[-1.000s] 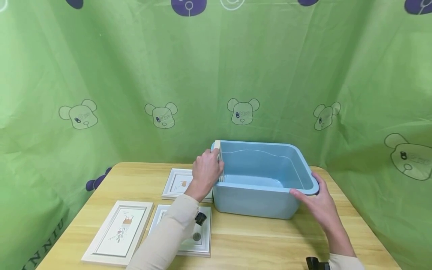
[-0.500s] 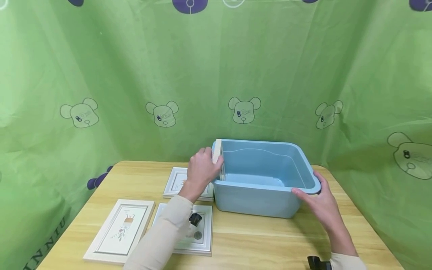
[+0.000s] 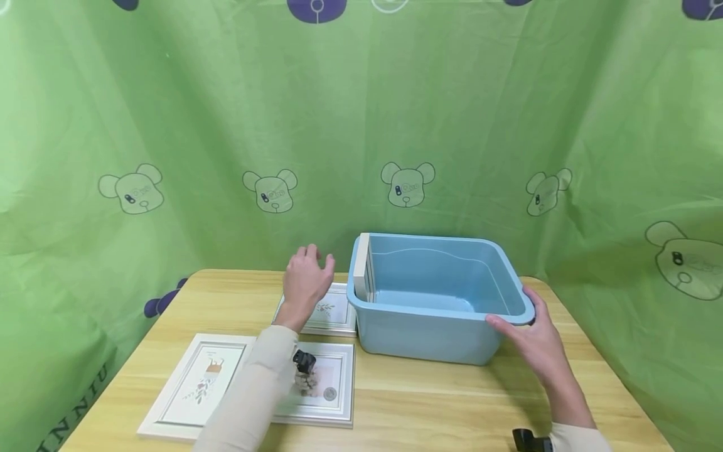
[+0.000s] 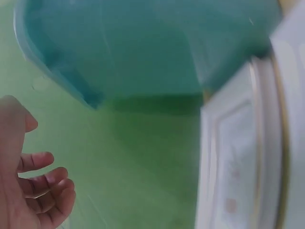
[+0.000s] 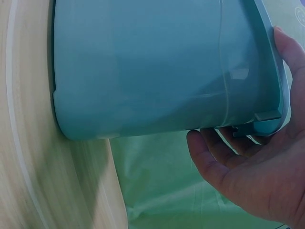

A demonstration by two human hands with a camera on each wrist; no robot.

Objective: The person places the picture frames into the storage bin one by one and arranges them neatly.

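Note:
A light blue plastic bin (image 3: 429, 333) stands on the wooden table (image 3: 440, 402). One white picture frame (image 3: 363, 267) stands upright inside it against the left wall. My left hand (image 3: 307, 279) hovers empty, fingers loosely spread, left of the bin and above a flat white frame (image 3: 330, 314). In the left wrist view the left hand (image 4: 28, 191) holds nothing, with the bin (image 4: 143, 43) and a frame (image 4: 248, 162) blurred beyond. My right hand (image 3: 531, 339) grips the bin's right front rim. In the right wrist view its fingers (image 5: 252, 181) curl under the bin's (image 5: 143, 67) lip.
Two more white frames lie flat on the table's near left: one with a plant print (image 3: 198, 383), one (image 3: 327, 389) partly under my left sleeve. A green curtain with bear prints (image 3: 407, 185) closes off the back and both sides.
My left hand let go of the upright frame at the bin's left wall and drew back to the left. The right hand stayed on the rim.

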